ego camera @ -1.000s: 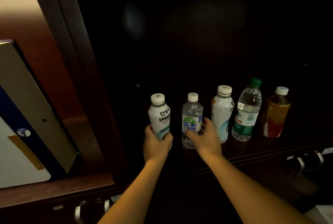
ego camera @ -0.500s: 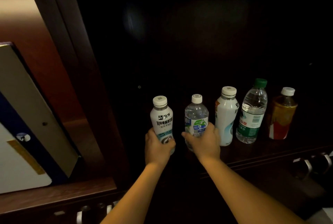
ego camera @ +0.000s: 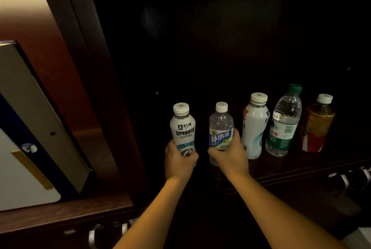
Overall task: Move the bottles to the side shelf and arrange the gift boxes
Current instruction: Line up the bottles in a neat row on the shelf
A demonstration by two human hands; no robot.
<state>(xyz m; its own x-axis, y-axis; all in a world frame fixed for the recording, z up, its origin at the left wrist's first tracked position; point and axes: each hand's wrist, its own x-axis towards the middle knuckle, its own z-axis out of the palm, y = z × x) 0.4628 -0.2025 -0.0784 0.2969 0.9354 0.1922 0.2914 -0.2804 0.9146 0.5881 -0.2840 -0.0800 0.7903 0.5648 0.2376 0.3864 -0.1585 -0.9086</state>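
Several bottles stand in a row in a dark shelf bay. My left hand grips the lower part of a white milk-drink bottle at the left end. My right hand wraps the small clear bottle with a blue label beside it. Right of these stand another white bottle, a clear water bottle with a green cap and an amber tea bottle. A large gift box, beige, dark blue and white, leans in the lit bay at the left.
A dark wooden upright divides the lit left bay from the dark bay. The shelf's front edge runs below the bottles. Metal drawer handles show at lower right, and more handles at the bottom centre.
My right hand has closed around the blue-label bottle, whose label has turned to face me. The left hand keeps its grip on the white bottle. The view shifted slightly.
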